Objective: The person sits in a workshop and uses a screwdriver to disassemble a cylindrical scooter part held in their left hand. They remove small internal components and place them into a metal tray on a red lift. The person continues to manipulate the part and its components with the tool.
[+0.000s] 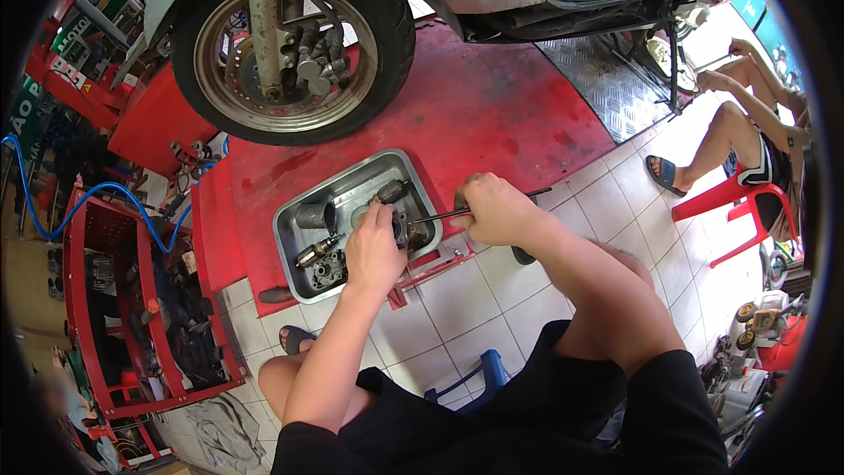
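A silver metal tray (287, 255) holds several greasy engine parts. My left hand (376, 251) reaches into it, fingers curled round a round metal part (401, 230) that they partly hide. My right hand (494, 208), just right of the tray, is closed round a long thin dark rod-shaped tool (440, 215). One end of that tool meets the part at my left hand; the other sticks out past my right hand. Nearby in the tray lie a dark cylinder (314, 215), a slim metal fitting (316, 251), a cast metal piece (329, 272) and a dark stubby part (389, 191).
The tray rests on a red platform (492, 114) below a scooter's front wheel (294, 44). A red tool cart (154, 299) stands left, with a blue hose (114, 192) above it. Another person sits on a red stool (734, 207) at right. A dark handle (275, 295) lies beside the tray.
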{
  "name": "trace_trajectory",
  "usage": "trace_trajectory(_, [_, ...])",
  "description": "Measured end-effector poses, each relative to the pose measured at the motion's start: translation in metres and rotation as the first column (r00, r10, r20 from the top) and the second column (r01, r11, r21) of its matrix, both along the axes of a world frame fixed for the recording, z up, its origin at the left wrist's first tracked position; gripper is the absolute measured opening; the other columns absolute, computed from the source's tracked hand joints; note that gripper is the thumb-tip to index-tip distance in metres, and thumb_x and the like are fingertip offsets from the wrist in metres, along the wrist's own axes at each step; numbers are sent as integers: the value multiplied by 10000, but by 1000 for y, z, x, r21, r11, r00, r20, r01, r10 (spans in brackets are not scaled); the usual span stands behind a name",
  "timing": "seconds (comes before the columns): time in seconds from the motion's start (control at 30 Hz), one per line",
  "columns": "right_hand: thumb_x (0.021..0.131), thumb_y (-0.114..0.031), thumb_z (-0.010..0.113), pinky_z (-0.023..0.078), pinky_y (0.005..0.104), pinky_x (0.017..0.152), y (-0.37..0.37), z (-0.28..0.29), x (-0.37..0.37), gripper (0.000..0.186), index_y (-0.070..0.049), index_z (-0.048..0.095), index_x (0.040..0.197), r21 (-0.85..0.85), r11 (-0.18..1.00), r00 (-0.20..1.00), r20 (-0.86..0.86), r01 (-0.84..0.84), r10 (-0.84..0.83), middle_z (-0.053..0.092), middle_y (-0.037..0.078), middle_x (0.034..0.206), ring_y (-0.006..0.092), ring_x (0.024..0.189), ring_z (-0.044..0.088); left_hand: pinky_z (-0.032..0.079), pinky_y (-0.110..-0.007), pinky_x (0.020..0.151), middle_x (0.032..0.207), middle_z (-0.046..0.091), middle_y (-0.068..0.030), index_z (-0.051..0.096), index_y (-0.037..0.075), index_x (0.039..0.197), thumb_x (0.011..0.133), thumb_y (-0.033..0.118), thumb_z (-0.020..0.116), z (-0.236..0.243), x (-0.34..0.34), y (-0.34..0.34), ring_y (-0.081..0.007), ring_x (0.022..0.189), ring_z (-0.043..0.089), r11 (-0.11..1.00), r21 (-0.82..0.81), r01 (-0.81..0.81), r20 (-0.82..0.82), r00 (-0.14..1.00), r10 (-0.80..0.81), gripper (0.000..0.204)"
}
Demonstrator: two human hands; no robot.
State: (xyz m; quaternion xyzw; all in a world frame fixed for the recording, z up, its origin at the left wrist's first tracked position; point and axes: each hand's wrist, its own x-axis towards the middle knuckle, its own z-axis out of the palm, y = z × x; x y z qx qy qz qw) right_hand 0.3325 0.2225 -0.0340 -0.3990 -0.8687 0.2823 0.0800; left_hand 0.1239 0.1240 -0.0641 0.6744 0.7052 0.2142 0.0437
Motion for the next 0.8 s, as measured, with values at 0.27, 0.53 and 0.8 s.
trace_trajectory(0.27, [749,-93,767,551,472,837,-1,18,0,175,-11,751,903,-58,997,998,37,55,-53,688,198,988,386,943,682,544,-458,800,1050,636,-148,644,23,1070,705,113,845,3,0,-1,-391,931,662,1000,11,8,7,1000,-9,427])
trace_trajectory(0.53, [798,-164,778,555,480,826,-5,12,-5,212,-28,767,961,-41,998,999,-9,48,-48,694,182,997,388,913,691,548,-454,826,1057,627,-151,639,27,1089,704,127,847,3,3,-1,-379,952,658,999,-42,20,-45,999,-22,449])
trace_trajectory(0.8, [788,-96,730,570,474,833,-3,3,-7,153,15,717,893,73,996,995,84,56,-62,664,201,1031,400,921,693,555,-447,828,1079,624,-143,641,21,1111,703,67,793,19,-8,-6,-351,1006,654,994,-89,-65,-44,997,61,438])
